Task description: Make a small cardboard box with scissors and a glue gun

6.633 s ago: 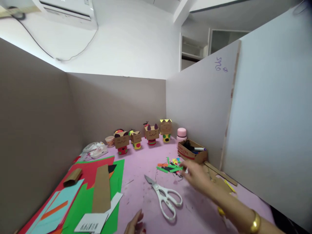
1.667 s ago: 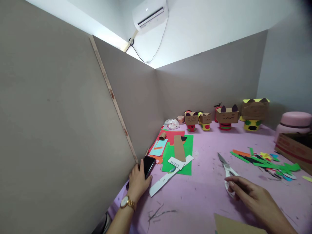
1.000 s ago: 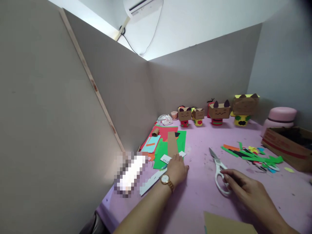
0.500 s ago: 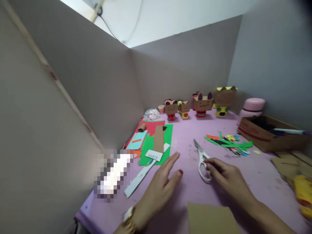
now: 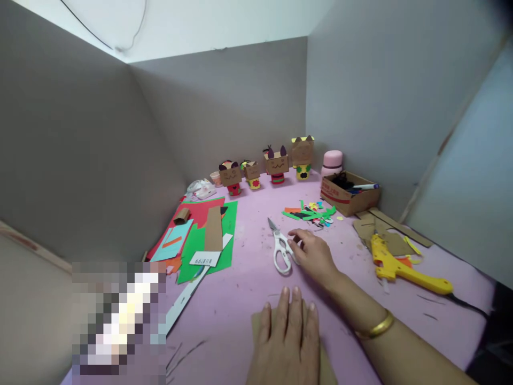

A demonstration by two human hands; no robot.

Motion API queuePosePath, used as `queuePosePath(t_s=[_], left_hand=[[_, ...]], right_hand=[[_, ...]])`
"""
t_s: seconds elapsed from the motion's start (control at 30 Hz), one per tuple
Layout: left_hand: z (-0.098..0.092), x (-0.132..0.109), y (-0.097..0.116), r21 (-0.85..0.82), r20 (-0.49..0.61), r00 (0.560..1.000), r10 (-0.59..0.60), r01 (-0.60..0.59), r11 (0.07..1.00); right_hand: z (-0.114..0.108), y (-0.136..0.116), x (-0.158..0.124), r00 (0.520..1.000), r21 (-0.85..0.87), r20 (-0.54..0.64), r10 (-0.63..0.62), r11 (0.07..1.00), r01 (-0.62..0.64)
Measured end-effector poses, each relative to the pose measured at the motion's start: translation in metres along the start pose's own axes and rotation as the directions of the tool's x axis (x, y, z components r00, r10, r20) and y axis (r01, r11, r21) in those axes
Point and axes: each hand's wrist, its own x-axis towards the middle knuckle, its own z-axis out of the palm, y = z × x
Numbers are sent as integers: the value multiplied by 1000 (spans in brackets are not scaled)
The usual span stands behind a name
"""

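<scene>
A lilac-pink table top is enclosed on three sides by tall grey cardboard partition walls, above which a white room wall with a thin black cable is seen. Along the back a row of small box-headed brown cardboard figures is lined up, with a pink lidded flask and an open brown cardboard box of markers to their right. Overlapping green, red and light-blue paper sheets are spread on the left, coloured paper scraps are scattered in front of the box, and a yellow glue gun is laid on the right beside cardboard offcuts.

The white-handled scissors lie near the middle of the table. Their handles are touched by the loosely curled fingertips of the right hand, without being gripped. The left hand is pressed flat, fingers extended together, on a flat brown cardboard sheet at the near edge.

Half a second ago that sheet lay uncovered, the left hand being held over bare table near the green paper. The right hand has been kept at the scissors, and the view has been swung to the right.
</scene>
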Motion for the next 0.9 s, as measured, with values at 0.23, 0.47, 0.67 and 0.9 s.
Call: queuePosePath(t_s=[0.23, 0.47, 0.67, 0.9], left_hand=[[-3, -5, -5, 450, -224, 956, 191, -72, 890], [-28, -16, 14, 271, -91, 994, 57, -31, 962], [-40, -32, 30, 103, -135, 991, 1, 13, 995], [-40, -30, 46, 34, -111, 994, -15, 18, 999]], right_hand=[[7, -12, -6, 994, -264, 107, 5, 964, 24], [6, -17, -5, 990, -313, 137, -37, 947, 79], [-7, 9, 0, 997, -323, 70, -34, 945, 55], [-4, 28, 0, 995, -308, 84, -44, 949, 68]])
